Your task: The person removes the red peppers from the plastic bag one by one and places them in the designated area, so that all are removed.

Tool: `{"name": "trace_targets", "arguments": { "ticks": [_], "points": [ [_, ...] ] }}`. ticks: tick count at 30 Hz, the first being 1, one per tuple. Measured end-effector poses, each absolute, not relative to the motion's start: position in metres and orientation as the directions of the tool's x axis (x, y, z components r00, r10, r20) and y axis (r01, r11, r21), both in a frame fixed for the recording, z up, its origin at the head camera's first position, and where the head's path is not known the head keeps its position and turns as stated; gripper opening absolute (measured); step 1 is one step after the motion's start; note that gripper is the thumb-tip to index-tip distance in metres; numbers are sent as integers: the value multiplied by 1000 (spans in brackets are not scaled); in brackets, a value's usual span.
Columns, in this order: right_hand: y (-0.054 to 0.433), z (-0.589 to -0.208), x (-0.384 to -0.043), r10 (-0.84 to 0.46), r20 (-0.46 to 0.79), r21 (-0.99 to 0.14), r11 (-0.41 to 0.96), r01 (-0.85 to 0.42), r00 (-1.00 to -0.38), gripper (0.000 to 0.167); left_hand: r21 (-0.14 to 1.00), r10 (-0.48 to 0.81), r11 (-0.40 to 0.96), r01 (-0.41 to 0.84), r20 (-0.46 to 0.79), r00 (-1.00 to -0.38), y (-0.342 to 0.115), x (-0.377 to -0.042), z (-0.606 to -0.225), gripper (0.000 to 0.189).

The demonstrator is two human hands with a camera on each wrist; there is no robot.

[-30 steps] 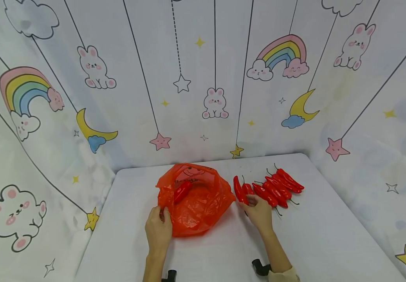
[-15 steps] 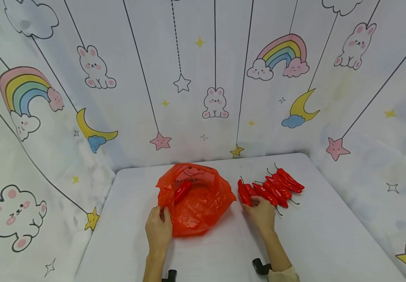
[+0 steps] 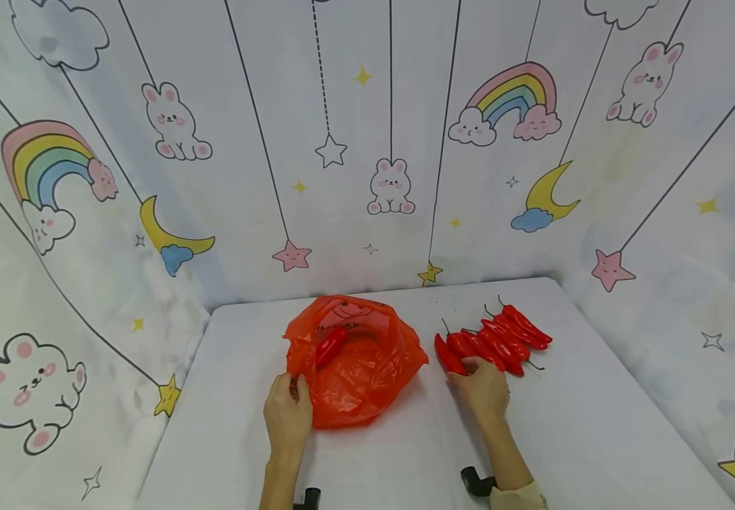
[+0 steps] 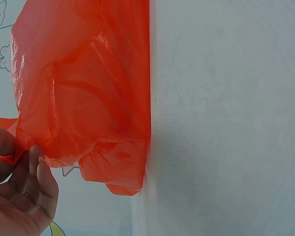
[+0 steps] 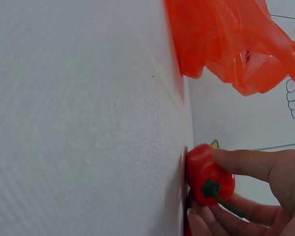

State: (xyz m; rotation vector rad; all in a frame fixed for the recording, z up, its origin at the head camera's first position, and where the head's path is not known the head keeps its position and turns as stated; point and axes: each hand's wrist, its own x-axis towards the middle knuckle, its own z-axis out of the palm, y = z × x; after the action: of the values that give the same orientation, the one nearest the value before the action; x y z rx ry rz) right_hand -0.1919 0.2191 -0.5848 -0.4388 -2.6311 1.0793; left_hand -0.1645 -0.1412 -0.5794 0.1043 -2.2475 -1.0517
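Note:
A crinkled red plastic bag stands on the white table with its mouth spread. One red chili pepper shows inside its opening. My left hand pinches the bag's near left edge, thumb against fingers, as the left wrist view also shows. To the right, my right hand holds the stem end of the leftmost red chili pepper. In the right wrist view, the thumb lies on this chili pepper with fingers on its other side, its green stem facing the camera. The pepper lies low, close to the tabletop.
Several more red chili peppers lie side by side in a slanting row, just right of the held one. White fabric with printed bunnies and rainbows rises behind the table. Black curved pieces sit by both forearms.
My right hand has shifted right with the leftmost chili pepper, which now leans against or close beside the row. The left hand and the bag stay in place.

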Motion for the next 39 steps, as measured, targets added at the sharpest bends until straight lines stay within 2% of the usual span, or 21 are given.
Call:
{"name": "trace_targets", "arguments": {
  "ticks": [21, 39],
  "points": [
    [232, -587, -197, 444, 121, -698, 674, 241, -888, 49, 711, -328, 677, 189, 522, -787, -142, -165, -580, 7],
    [231, -577, -195, 455, 117, -711, 659, 246, -883, 52, 719, -329, 667, 194, 519, -789, -141, -165, -579, 6]
  ]
}}
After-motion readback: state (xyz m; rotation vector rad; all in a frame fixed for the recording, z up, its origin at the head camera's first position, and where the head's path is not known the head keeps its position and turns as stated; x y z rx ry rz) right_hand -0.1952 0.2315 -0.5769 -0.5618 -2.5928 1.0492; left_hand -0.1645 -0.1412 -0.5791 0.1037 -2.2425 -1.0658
